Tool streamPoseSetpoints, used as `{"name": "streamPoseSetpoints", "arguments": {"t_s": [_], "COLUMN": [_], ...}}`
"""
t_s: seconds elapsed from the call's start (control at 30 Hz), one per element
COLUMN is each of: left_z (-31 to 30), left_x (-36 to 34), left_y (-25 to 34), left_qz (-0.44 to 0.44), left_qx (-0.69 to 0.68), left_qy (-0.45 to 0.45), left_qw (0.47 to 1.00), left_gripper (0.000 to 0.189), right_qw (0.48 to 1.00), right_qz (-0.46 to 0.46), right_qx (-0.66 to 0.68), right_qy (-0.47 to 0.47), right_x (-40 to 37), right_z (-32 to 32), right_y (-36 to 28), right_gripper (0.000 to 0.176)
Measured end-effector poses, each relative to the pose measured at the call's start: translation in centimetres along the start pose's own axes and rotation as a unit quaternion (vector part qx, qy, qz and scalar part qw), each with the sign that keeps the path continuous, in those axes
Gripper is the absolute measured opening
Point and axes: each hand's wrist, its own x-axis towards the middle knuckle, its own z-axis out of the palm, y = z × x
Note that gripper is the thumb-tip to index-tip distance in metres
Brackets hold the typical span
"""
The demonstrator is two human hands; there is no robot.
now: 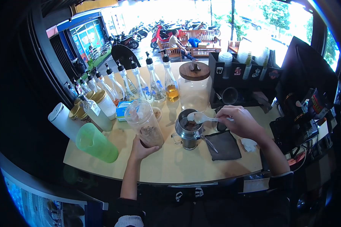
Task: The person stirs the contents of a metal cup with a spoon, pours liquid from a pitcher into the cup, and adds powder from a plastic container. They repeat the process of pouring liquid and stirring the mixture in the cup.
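My left hand (143, 149) is wrapped round the lower part of a tall clear jar (146, 123). Brownish contents show in the jar's lower part, and it leans slightly to the left. My right hand (240, 120) grips the handle of a pale spoon (202, 117). The spoon's bowl is over the mouth of a metal cup (189, 132) with a side handle; something whitish lies in the spoon. Dark contents are visible inside the cup. Just right of it, a dark folded cloth (222, 145) lies on the counter.
A green pitcher (96, 143) stands at the left. Pump-top bottles (140, 83) line the back, beside a large glass jar (195, 89) with a wooden lid. A black cup holder (238, 79) stands back right. A crumpled white tissue (249, 145) lies near the counter's right edge.
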Motion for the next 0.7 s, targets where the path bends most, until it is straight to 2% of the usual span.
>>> {"name": "streamPoseSetpoints", "arguments": {"t_s": [0.3,0.4,0.7], "left_z": [0.2,0.3,0.2], "left_x": [-0.2,-0.1,-0.2], "left_y": [0.9,1.2,1.5], "left_qz": [-0.004,-0.002,0.018], "left_qx": [-0.006,-0.014,0.015], "left_qy": [0.006,0.005,0.009], "left_qw": [1.0,1.0,1.0], "left_gripper": [0.088,0.087,0.097], "right_qw": [0.998,0.994,0.991], "right_qz": [-0.009,-0.042,-0.058], "right_qx": [-0.057,-0.089,-0.104], "right_qy": [0.026,0.047,0.065], "right_x": [-0.5,-0.4,1.0], "right_z": [0.1,0.0,-0.4], "right_y": [-0.6,-0.6,-1.7], "right_gripper": [0.01,0.009,0.01]}}
